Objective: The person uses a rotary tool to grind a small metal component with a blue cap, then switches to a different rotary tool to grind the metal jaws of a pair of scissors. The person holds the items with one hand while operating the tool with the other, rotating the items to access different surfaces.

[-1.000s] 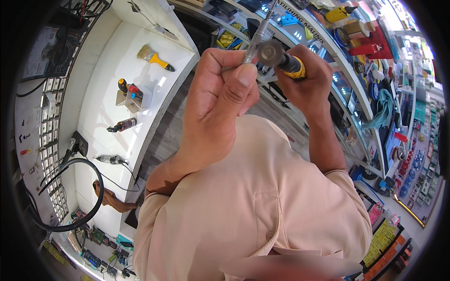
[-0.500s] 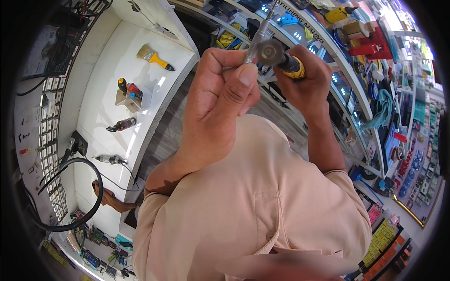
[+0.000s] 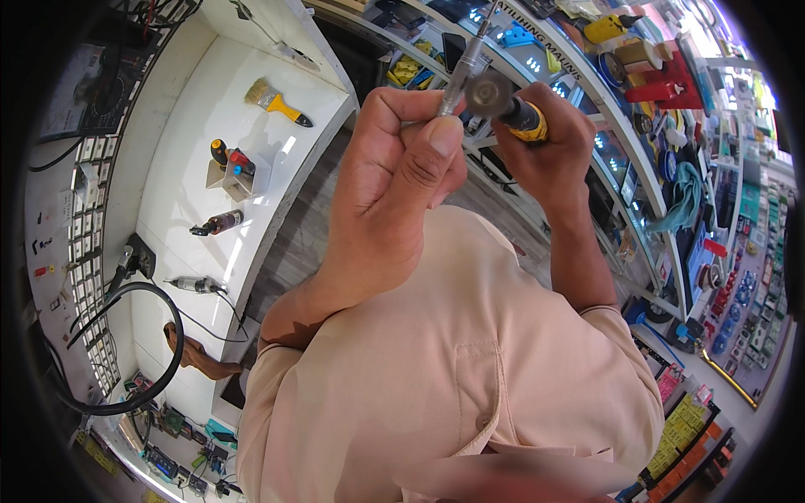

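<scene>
Pinched between the thumb and fingers of my left hand is a slim screwdriver with a clear handle, its thin metal shaft pointing up and away. My right hand is wrapped round a black and yellow rotary tool. A round grey disc sits on the front of that tool and looks blurred. In the picture the disc lies right beside the screwdriver's handle and partly overlaps it; whether they touch I cannot tell. Both hands are raised in front of my chest.
On the white bench at left are a paintbrush, a small box of tools, a dark bottle, a corded handpiece and a brown cloth. Glass display shelves stand at the right, with bottles on top.
Both hands have shifted very slightly to the right with the screwdriver and the rotary tool. The grips and everything else look the same.
</scene>
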Tool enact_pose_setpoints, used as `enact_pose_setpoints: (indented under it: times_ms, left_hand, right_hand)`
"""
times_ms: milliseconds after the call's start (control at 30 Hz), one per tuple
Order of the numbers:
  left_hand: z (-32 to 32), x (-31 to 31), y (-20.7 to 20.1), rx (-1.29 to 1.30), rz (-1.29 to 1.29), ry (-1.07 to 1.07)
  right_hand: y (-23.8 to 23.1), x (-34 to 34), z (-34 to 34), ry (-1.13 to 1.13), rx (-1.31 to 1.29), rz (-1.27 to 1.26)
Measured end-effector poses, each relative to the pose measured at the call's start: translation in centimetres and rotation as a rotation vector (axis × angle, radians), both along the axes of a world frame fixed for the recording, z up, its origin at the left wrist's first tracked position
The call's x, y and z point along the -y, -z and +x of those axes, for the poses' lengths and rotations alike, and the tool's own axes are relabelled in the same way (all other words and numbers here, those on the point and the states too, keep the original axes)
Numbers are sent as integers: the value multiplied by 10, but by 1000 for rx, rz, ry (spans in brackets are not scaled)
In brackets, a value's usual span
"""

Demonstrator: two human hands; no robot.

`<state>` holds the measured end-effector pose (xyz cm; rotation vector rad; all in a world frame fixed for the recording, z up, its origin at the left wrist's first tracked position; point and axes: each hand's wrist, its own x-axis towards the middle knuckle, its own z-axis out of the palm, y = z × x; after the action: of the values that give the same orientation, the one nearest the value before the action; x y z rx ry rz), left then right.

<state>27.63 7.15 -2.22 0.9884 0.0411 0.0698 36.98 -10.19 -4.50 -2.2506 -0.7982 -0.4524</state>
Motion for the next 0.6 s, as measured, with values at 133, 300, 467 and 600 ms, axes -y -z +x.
enact_pose_setpoints:
  times_ms: [133, 300, 467, 600]
  left_hand:
    - [1, -1, 0, -4, -15, 20]
    - [0, -4, 0, -12, 13, 40]
    - [0, -5, 0, -15, 23, 40]
    - [0, -4, 0, 1, 18, 29]
  right_hand:
    - [1, 0, 0, 9, -11, 10]
    - [2, 0, 2, -21, -29, 35]
    - [2, -1, 1, -18, -46, 29]
    - [2, -2, 2, -8, -35, 24]
